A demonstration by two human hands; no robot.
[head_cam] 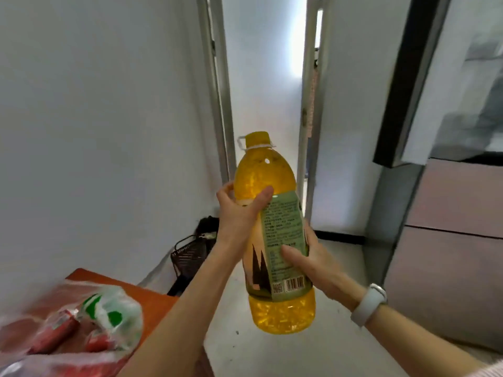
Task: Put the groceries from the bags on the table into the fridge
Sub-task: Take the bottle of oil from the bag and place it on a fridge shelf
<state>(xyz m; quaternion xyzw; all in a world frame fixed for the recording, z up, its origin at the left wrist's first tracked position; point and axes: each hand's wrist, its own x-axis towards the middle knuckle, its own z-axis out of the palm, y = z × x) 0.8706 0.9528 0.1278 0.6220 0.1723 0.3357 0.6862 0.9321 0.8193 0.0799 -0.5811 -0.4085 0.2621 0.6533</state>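
Observation:
A large bottle [265,175] of yellow-orange drink with a yellow cap and a pale green label is held upright in front of me, above the floor. My left hand [239,213] grips its upper body from the left, thumb across the label's top. My right hand [315,257], with a white wristband, holds the lower label from the right. The fridge [457,213] stands at the right edge, its pale doors closed. A clear plastic grocery bag [81,322] with red packets and green print lies on the orange table [155,303] at lower left.
A white wall fills the left side. Straight ahead, a narrow doorway [264,91] with grey frames opens to a bright room. A black wire basket [190,254] sits on the floor by the wall. Pale floor [272,355] lies between table and fridge.

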